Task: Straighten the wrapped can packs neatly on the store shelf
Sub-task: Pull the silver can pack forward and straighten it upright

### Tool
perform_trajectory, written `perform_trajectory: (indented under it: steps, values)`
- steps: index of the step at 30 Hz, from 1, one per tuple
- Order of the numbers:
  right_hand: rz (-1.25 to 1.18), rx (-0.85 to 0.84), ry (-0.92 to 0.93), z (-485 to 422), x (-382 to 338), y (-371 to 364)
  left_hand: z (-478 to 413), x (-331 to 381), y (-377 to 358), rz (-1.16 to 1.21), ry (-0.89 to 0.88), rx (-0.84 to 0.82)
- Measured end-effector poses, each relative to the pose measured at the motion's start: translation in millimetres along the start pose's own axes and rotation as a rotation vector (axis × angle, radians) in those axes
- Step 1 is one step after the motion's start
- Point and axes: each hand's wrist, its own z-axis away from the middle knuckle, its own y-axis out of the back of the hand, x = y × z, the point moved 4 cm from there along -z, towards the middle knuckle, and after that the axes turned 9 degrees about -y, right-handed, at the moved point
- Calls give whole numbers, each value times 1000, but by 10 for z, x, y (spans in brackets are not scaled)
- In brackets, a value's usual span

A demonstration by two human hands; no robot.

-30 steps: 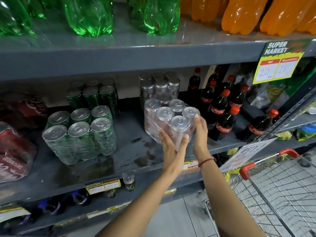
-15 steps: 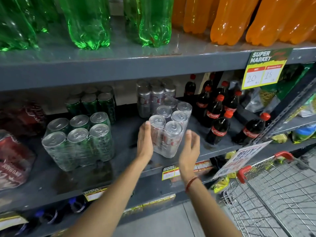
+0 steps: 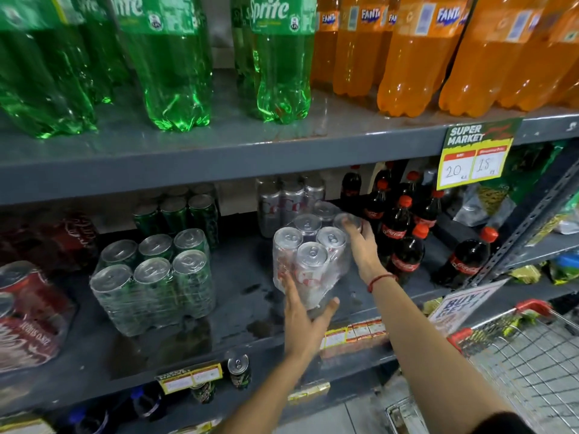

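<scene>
- A grey metal store shelf (image 3: 238, 283), damp in patches, is carrying drinks under a shelf of green and orange bottles.
- The silver can pack (image 3: 308, 261) is sitting mid-shelf, tops up, its long axis running from front-left to back-right.
- The left hand (image 3: 302, 314) is gripping its near bottom corner; the right hand (image 3: 360, 245) is clasping its far right side.

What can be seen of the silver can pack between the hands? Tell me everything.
The silver can pack is six slim silver cans with red lettering, in two rows of three, bound in clear, crinkled shrink wrap. The pull-tab tops face up. It sits skewed on the grey middle shelf, one corner toward the front edge. The left hand cups that near bottom corner; the right hand presses its far right side. Another silver pack stands behind it.
</scene>
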Motion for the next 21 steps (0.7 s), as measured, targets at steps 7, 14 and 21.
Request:
perform_trajectory:
  steps: [7, 14, 21]
  values:
    - [-4, 141, 112, 154, 218, 97, -460, -151, 349, -139, -24, -76]
    - [78, -259, -6, 133, 699, 323, -441, -399, 371, -349, 54, -56]
    - [240, -279, 25, 121, 908, 318, -420, -506, 368, -492, 1, -89]
